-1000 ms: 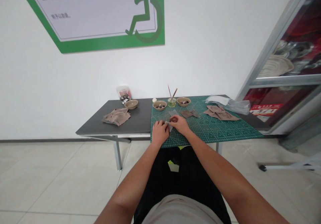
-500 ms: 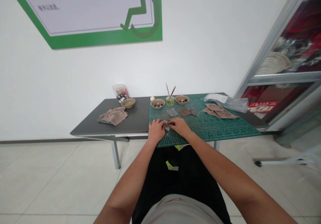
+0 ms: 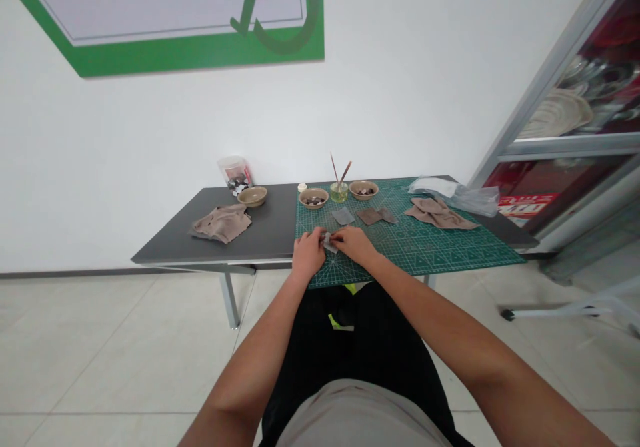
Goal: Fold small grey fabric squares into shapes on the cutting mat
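Fingers spread a second ago, my left grip (image 3: 309,253) has gathered in, nearly closed at the small grey fabric piece (image 3: 330,243). My right grip (image 3: 354,243) pinches its other side, so both now steady it over the cutting mat (image 3: 420,253), near the front edge of the table (image 3: 265,233).

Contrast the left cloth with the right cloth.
The left cloth lies on the black table; the right cloth lies on the green mat. The left cloth has a blocky outline, while the right cloth is drawn out, tapering to a point at its right end. Both are brownish and wrinkled.
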Demonstrator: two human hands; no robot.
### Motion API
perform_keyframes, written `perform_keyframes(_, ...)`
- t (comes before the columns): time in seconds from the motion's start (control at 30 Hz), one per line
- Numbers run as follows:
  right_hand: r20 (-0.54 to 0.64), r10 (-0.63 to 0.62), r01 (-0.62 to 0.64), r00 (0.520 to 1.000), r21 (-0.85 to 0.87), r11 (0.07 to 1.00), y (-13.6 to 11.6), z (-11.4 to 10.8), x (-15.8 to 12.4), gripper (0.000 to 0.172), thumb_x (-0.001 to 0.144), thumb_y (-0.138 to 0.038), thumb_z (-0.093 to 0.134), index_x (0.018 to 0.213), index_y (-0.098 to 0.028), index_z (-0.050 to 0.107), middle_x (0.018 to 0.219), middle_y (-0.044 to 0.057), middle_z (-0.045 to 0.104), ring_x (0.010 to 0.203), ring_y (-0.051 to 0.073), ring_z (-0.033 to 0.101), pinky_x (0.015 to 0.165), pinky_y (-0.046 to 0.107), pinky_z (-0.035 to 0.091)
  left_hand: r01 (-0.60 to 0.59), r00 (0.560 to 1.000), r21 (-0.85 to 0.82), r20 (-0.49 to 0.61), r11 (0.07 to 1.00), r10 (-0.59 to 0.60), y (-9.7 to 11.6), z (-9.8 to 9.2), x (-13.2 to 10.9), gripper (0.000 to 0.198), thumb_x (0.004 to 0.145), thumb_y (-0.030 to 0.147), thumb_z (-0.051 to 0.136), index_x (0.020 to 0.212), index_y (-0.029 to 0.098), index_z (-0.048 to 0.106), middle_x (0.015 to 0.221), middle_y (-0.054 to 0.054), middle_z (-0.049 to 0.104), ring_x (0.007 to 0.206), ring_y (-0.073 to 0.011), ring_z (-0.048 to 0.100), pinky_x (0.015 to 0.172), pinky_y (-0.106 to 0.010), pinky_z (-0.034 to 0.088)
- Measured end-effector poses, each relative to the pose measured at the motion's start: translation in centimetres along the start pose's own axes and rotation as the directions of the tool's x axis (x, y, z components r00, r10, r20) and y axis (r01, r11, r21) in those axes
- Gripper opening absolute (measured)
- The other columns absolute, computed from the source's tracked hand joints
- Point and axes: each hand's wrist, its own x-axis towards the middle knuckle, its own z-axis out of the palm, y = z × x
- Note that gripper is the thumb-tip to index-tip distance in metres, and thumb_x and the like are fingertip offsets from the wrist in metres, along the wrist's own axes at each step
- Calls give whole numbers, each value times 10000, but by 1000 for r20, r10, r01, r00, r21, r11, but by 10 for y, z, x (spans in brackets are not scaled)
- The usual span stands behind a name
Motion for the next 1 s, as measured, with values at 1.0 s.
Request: perform_keyframes(1.0, -114, 279, -169, 954, 565, 807, 27, -8, -24, 143, 758, -307, 692, 843, -215, 760, 885, 50, 755, 843, 208, 696, 837, 354, 523, -84, 996, 45, 21, 995, 84, -1, -2, -7, 428, 835, 460, 610, 1227, 288, 605, 1368, -75, 551, 1236, -291, 456, 1007, -447, 337)
